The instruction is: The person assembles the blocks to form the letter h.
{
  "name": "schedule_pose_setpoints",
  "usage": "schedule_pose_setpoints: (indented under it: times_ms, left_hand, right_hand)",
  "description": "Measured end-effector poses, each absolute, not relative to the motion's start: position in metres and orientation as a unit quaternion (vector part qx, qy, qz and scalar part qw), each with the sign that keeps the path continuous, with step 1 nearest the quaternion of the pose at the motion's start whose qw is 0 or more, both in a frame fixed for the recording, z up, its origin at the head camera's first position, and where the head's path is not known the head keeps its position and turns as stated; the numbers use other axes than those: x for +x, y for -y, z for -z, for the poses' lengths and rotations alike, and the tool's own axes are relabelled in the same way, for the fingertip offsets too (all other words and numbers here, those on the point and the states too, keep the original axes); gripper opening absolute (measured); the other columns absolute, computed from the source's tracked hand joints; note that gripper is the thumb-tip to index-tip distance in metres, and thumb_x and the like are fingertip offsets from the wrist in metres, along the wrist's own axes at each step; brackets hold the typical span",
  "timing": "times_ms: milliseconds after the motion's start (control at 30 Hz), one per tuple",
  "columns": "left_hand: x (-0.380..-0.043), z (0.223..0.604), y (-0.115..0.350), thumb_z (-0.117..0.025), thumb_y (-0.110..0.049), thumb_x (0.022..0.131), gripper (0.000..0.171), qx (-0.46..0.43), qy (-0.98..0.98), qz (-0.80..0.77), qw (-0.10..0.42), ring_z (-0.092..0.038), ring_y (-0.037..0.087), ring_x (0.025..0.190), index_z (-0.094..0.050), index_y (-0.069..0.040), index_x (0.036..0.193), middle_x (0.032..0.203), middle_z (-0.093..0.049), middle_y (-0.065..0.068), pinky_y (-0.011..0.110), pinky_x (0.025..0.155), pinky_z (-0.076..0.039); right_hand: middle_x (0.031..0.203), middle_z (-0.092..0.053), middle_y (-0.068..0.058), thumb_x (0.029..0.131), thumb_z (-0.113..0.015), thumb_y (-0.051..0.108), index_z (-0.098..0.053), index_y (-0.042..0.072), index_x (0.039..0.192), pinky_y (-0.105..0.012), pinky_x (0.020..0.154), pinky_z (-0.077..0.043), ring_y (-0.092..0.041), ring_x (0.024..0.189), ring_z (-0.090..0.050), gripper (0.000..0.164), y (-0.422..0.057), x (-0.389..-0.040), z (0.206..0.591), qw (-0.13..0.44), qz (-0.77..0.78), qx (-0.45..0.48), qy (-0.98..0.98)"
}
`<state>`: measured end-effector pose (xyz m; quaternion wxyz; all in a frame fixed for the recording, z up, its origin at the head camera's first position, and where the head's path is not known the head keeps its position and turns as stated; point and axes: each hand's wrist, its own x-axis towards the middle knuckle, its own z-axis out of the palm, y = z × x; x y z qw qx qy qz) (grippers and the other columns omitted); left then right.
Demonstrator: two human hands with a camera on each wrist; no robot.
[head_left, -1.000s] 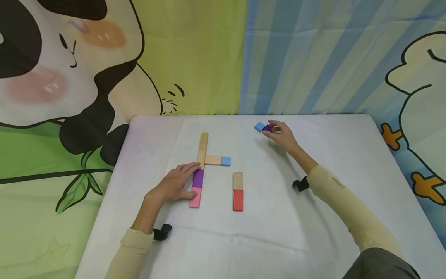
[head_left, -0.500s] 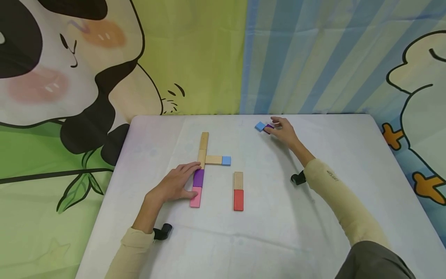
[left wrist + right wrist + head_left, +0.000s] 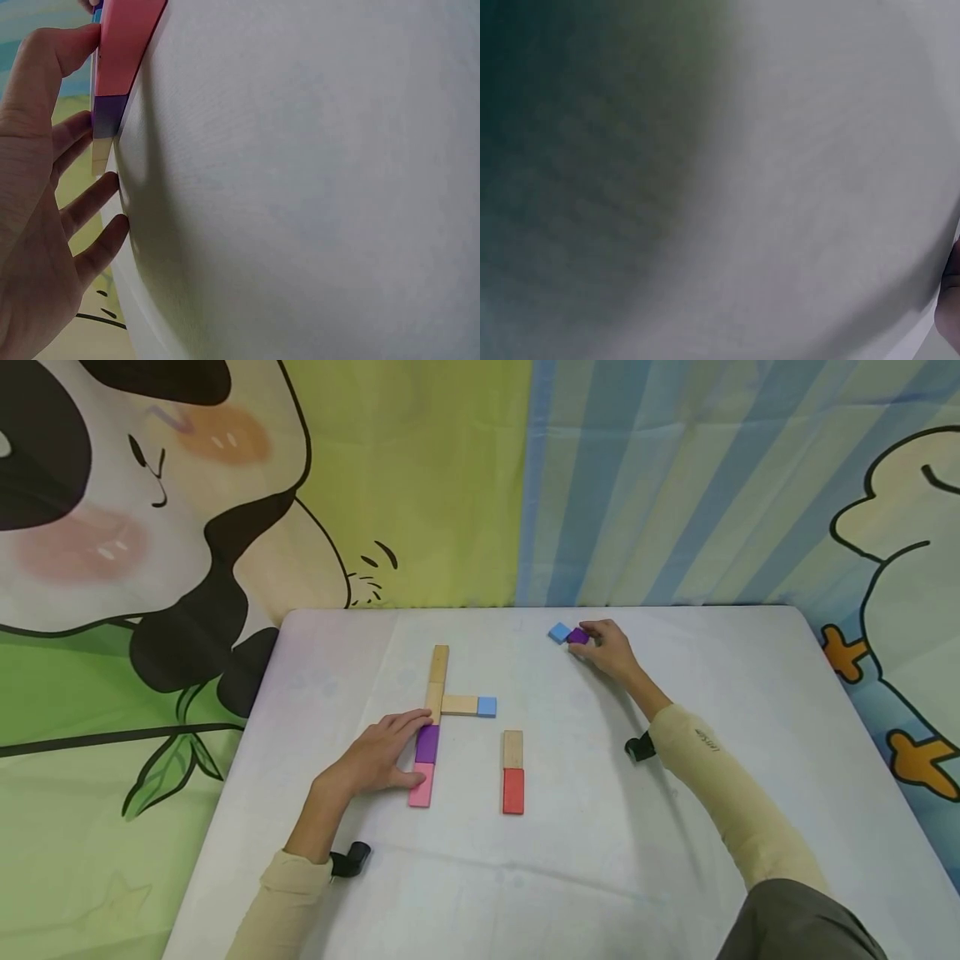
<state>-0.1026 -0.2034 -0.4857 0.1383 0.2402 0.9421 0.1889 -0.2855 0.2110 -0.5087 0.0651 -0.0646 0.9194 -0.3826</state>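
Far back on the table, my right hand (image 3: 611,652) pinches a small purple block (image 3: 577,636) between thumb and index finger, right at the corner of a blue block (image 3: 559,633). My left hand (image 3: 371,756) lies relaxed along a column of flat blocks, thumb on the pink block (image 3: 420,793). Its fingertips reach the purple rectangular block (image 3: 427,745) and the wooden block (image 3: 432,703) above. In the left wrist view, the thumb touches the pink block (image 3: 127,49) and the lower fingers are spread. Only a bit of the right hand (image 3: 950,304) shows in the right wrist view.
Another wooden block (image 3: 438,663) tops the column. A sideways wooden block (image 3: 459,705) branches right from it, ending in a small blue block (image 3: 487,707). Apart, to the right, a wooden block (image 3: 513,749) and a red block (image 3: 513,792) stand end to end on the white table (image 3: 570,877).
My right index finger was lifted off half a second ago and is now down at the small purple block, which has turned slightly. The left hand has stayed in place.
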Motion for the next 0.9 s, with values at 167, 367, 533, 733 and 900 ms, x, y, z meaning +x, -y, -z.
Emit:
schedule_pose_setpoints:
  times_ms: [167, 367, 533, 733, 900]
  left_hand:
    - [-0.103, 0.486, 0.204, -0.074, -0.046, 0.078, 0.089, 0.239, -0.942, -0.191, 0.139, -0.034, 0.028, 0.141, -0.032, -0.017, 0.151, 0.159, -0.029, -0.001, 0.055, 0.109, -0.035]
    - [-0.103, 0.486, 0.203, -0.074, -0.047, 0.078, 0.089, 0.239, -0.943, -0.187, 0.140, -0.033, 0.028, 0.142, -0.032, -0.017, 0.152, 0.159, -0.029, -0.001, 0.056, 0.110, -0.035]
    - [-0.103, 0.487, 0.203, -0.074, -0.047, 0.078, 0.090, 0.240, -0.943, -0.187, 0.139, -0.034, 0.028, 0.141, -0.032, -0.017, 0.152, 0.159, -0.029, -0.001, 0.055, 0.110, -0.035]
    - [-0.103, 0.488, 0.203, -0.074, -0.047, 0.078, 0.090, 0.242, -0.943, -0.184, 0.133, -0.035, 0.028, 0.140, -0.032, -0.017, 0.151, 0.158, -0.030, -0.001, 0.055, 0.109, -0.036]
    - [-0.104, 0.490, 0.204, -0.075, -0.047, 0.078, 0.089, 0.245, -0.944, -0.184, 0.127, -0.036, 0.029, 0.140, -0.033, -0.017, 0.151, 0.158, -0.032, 0.000, 0.056, 0.108, -0.037]
  right_hand:
    - [0.133, -0.047, -0.023, 0.090, -0.068, 0.028, -0.053, 0.001, 0.135, -0.051, 0.101, -0.040, -0.037, 0.118, -0.048, 0.055, -0.211, -0.285, 0.509, 0.056, 0.383, -0.069, -0.919]
    - [0.131, -0.049, -0.025, 0.091, -0.067, 0.025, -0.056, -0.004, 0.130, -0.049, 0.097, -0.041, -0.035, 0.113, -0.048, 0.050, -0.211, -0.285, 0.513, 0.043, 0.380, -0.068, -0.921]
    - [0.125, -0.053, -0.025, 0.091, -0.066, 0.023, -0.055, -0.004, 0.131, -0.047, 0.093, -0.044, -0.035, 0.108, -0.051, 0.049, -0.210, -0.281, 0.515, 0.010, 0.387, -0.066, -0.920]
    - [0.122, -0.057, -0.021, 0.090, -0.069, 0.022, -0.057, 0.001, 0.130, -0.046, 0.095, -0.048, -0.032, 0.110, -0.056, 0.047, -0.207, -0.268, 0.510, -0.035, 0.443, -0.060, -0.894]
    - [0.122, -0.057, -0.021, 0.090, -0.069, 0.022, -0.057, 0.001, 0.131, -0.045, 0.091, -0.048, -0.034, 0.109, -0.056, 0.047, -0.194, -0.250, 0.500, 0.002, 0.441, -0.100, -0.892]
